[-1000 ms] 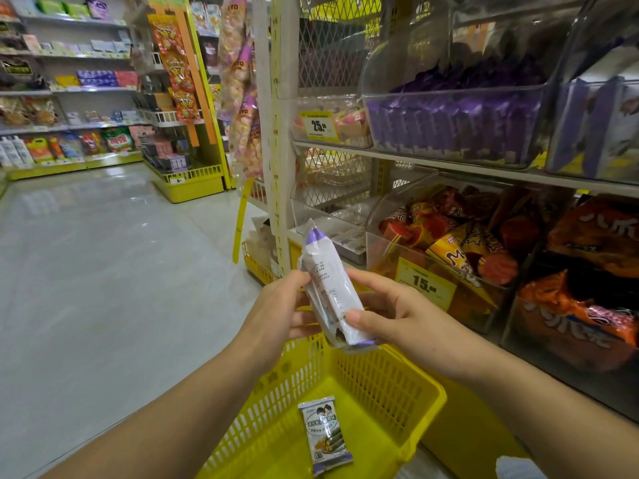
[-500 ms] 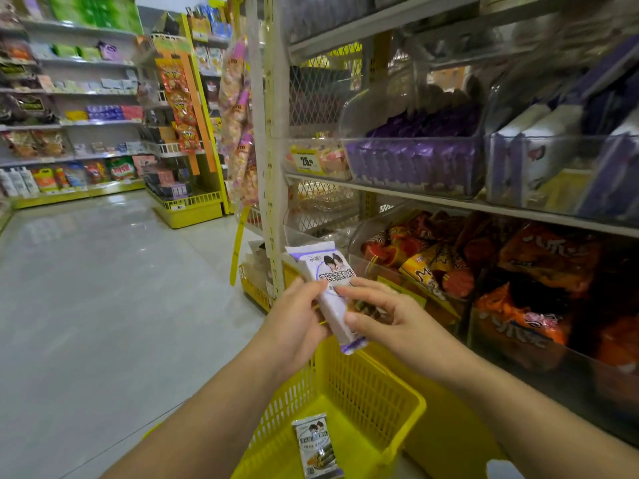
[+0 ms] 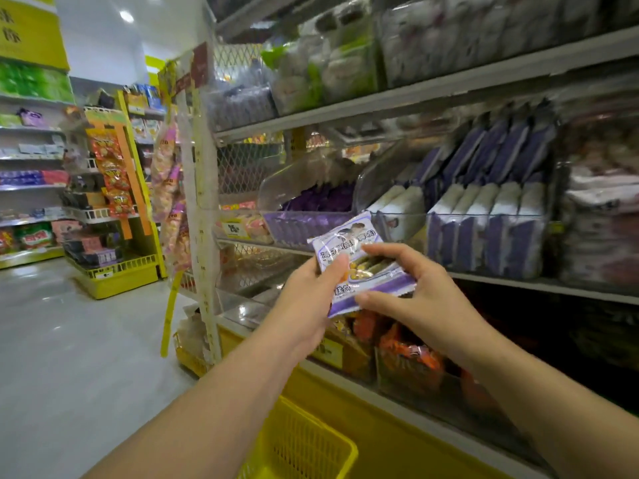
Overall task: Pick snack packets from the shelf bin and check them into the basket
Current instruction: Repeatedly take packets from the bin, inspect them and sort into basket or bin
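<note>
A white and purple snack packet is held face up in front of the shelf, at chest height. My left hand pinches its left edge with thumb on top. My right hand grips its right and lower edge, fingers curled over it. Behind the packet, clear shelf bins hold several upright packets of the same white and purple kind. The yellow basket shows only its corner at the bottom, below my left forearm; its inside is out of view.
A lower shelf bin holds orange and red snack bags. A yellow price tag hangs on the shelf edge. A white mesh upright stands left of the shelf. An open grey aisle floor lies left, with yellow racks beyond.
The packet has been turned from upright and edge-on to lying face up, and both hands have lifted it toward the purple bins. The view has tilted up, so the basket's inside has dropped from sight.
</note>
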Available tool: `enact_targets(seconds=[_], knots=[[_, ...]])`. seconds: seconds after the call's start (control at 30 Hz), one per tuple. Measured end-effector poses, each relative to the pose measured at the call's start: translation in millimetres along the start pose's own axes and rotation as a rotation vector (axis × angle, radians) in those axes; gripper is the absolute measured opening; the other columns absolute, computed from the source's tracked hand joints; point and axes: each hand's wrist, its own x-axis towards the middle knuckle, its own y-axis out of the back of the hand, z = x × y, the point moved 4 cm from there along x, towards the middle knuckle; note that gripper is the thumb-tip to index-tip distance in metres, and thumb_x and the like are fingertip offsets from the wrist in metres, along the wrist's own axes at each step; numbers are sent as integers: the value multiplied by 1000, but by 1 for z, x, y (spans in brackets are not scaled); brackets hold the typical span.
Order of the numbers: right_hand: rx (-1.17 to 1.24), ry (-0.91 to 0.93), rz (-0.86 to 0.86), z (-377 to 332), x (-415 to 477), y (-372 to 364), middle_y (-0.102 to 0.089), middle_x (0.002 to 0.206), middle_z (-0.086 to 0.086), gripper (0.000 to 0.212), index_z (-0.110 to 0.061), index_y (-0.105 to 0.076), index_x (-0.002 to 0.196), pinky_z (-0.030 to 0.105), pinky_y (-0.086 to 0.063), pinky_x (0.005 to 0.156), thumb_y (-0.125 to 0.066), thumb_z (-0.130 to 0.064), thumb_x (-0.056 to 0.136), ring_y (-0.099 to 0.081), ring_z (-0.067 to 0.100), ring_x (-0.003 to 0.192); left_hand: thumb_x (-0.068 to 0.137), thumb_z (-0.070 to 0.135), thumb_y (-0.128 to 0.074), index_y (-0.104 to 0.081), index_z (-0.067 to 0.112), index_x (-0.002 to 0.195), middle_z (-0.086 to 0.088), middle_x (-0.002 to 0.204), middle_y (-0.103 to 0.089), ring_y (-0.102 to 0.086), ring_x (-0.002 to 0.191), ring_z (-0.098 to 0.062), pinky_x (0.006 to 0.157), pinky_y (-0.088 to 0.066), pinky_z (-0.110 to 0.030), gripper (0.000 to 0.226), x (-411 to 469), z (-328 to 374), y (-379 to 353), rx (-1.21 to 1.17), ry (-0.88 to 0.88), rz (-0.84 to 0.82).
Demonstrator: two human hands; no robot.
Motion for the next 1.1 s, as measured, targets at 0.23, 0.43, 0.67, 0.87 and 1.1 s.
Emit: enact_targets(seconds=[0.23,0.43,0.67,0.87,1.1], knots=[[-144,58,148,-33,42,89,-53,134,-13,20,-30,-69,78,24,-43,99,-83,-28,65,-50,-9,121,96,57,-40,-72,27,90,4,98,-74,-68,99,-21,96,-50,-43,45,48,43,-53,480,-144,-41],[-283,-188,62,-48,99,145,-74,74,8,25,-18,-70,79,29,-57,63,-84,-33,64,-70,15,61,100,36,-46,-60,27,126,8,125,-61,-54,105,-5,89,-41,-28,31,88,54,-57,1041,-496,-72],[-349,-450,-98,-27,157,142,-71,89,20,28,-1,-71,91,24,-55,58,-81,-21,73,-68,18,61,100,41,-42,-45,37,136,19,141,-46,-39,133,-6,119,-9,-44,36,112,29,-52,1425,-565,-244],[-761,-412,-93,-6,180,103,-64,60,4,24,-7,-68,74,15,-42,37,-81,-26,69,-61,10,39,98,37,-48,-44,36,132,20,135,-50,-42,125,0,119,-8,-32,34,115,24,-40,1369,-673,-240],[-1103,-245,-51,25,164,72,-65,95,6,42,-16,-61,99,33,-51,58,-73,-48,75,-63,22,81,97,35,-49,-41,39,129,22,129,-53,-42,119,6,114,-1,-20,34,116,22,-37,1294,-738,-218]])
